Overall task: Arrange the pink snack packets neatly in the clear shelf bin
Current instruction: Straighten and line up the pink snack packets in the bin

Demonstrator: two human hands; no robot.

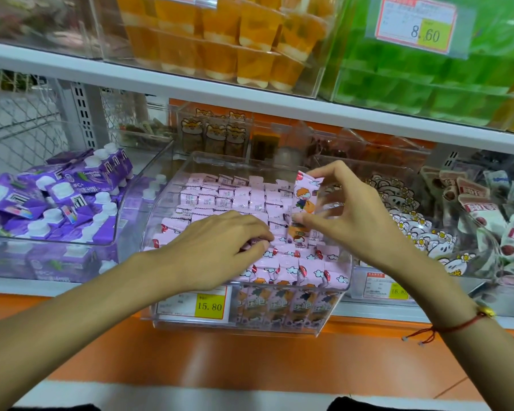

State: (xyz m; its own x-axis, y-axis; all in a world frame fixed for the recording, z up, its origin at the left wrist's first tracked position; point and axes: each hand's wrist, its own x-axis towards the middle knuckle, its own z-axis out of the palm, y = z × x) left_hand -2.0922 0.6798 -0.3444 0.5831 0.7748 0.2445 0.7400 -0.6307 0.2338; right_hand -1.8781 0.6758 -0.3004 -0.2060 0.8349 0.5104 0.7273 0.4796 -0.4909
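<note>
Here, from the head camera, a clear shelf bin point(334, 329) sat on the middle shelf, and it was nearly full of pink snack packets point(235, 197). The packets stood in rows from the back wall of the bin to its front wall. A yellow price tag point(209, 306) reading 15.80 was stuck on the bin's front wall, near its left corner.

The left hand point(220, 247) lay palm down on the packets by the front left part of the bin. Its fingers were bent and the tips pressed into the packets; I cannot tell if they pinched one.

The right hand point(347, 215) was over the right side of the bin. Its thumb and fingers pinched one pink packet with a cartoon child point(304, 197) by its top and bottom ends, holding it upright just above the rows. A red string bracelet point(454, 326) was tied on that wrist.

Purple drink pouches point(57, 197) filled the bin to the left. White packets with cartoon flowers point(422, 232) filled the bin to the right. Orange jelly cups point(235, 40) stood on the shelf above.
</note>
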